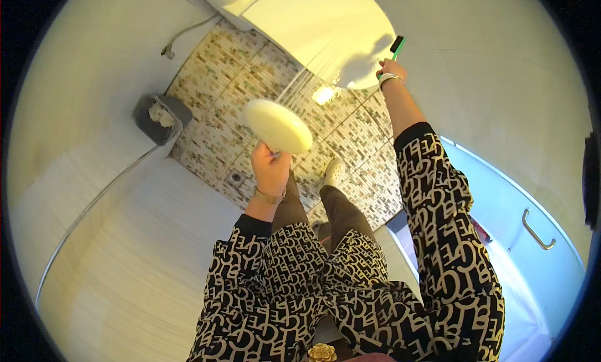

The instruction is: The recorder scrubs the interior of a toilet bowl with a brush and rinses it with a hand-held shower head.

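Observation:
My left hand (271, 169) is closed around the handle of a round pale shower head (277, 125), held over the tiled floor. Thin streams of water run from it toward a large white fixture (319, 24) with a rounded edge; its kind I cannot tell. My right hand (392, 69), arm stretched far forward, grips a green-handled brush (397, 46) with black bristles. The brush is beside the fixture's right edge, bristle end pointing away from me. A dark shadow falls on the fixture near that hand.
A grey bin (156, 119) with crumpled white paper stands by the left wall. A round drain (235, 178) sits in the patterned tile floor (231, 68). A thin hose (194, 28) hangs at the back left. On the right is a pale blue door with a metal handle (537, 230).

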`<action>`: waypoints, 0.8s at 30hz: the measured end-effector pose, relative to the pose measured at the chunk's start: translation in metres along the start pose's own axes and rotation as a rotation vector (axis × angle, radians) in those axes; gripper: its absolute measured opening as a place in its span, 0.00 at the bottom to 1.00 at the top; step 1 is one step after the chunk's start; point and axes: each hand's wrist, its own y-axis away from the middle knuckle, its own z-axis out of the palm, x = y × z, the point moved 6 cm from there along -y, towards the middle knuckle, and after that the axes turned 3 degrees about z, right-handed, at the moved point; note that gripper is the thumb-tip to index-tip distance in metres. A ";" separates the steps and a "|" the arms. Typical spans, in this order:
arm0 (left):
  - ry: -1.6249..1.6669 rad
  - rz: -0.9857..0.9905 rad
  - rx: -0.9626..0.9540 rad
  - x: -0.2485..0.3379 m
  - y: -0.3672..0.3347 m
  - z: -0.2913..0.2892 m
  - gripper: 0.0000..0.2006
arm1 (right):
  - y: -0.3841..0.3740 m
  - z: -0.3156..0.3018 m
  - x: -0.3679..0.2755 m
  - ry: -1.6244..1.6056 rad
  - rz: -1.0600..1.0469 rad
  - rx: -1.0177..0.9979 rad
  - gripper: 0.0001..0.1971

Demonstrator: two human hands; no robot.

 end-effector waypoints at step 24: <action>0.081 -0.027 0.116 -0.005 0.015 -0.019 0.04 | 0.105 -0.033 0.029 -0.262 0.185 0.068 0.10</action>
